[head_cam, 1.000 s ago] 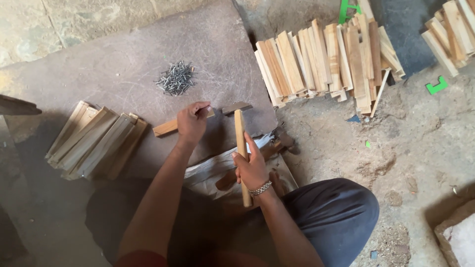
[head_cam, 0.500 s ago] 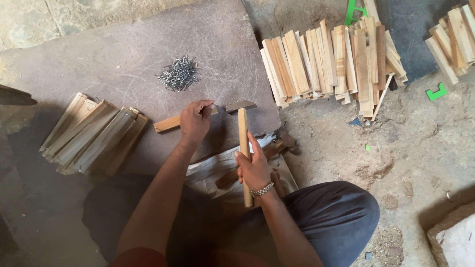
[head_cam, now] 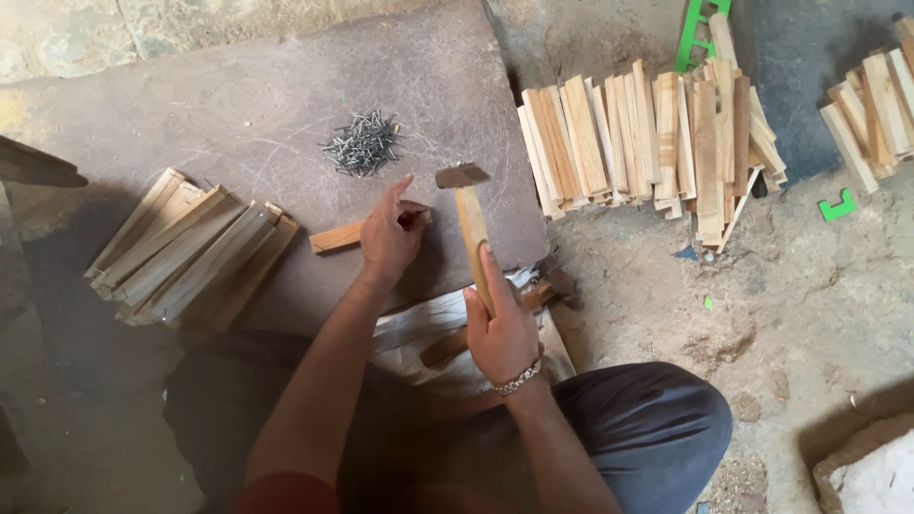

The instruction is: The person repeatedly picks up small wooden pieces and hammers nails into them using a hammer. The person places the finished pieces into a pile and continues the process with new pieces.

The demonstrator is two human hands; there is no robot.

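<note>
My right hand [head_cam: 503, 328] grips the wooden handle of a hammer [head_cam: 469, 214], whose metal head is raised a little above the slab. My left hand [head_cam: 390, 231] rests on a short wooden strip [head_cam: 335, 237] lying flat on the grey stone slab [head_cam: 238, 105], index finger lifted, fingertips pinched near the strip's right end; a nail there cannot be made out. A small heap of dark nails [head_cam: 361, 146] lies just beyond the left hand. The hammer head hangs to the right of the left hand, apart from the strip.
A stack of wooden strips [head_cam: 186, 252] lies at the left on the slab. A larger row of strips [head_cam: 647, 143] sits at the upper right on the dirt floor, more strips [head_cam: 876, 105] at the far right. A white sack [head_cam: 419, 328] lies under my forearms. Green plastic pieces [head_cam: 838, 205] lie nearby.
The hammer head has lifted off the strip and swung upward. My left hand stays on the strip, its index finger now raised.
</note>
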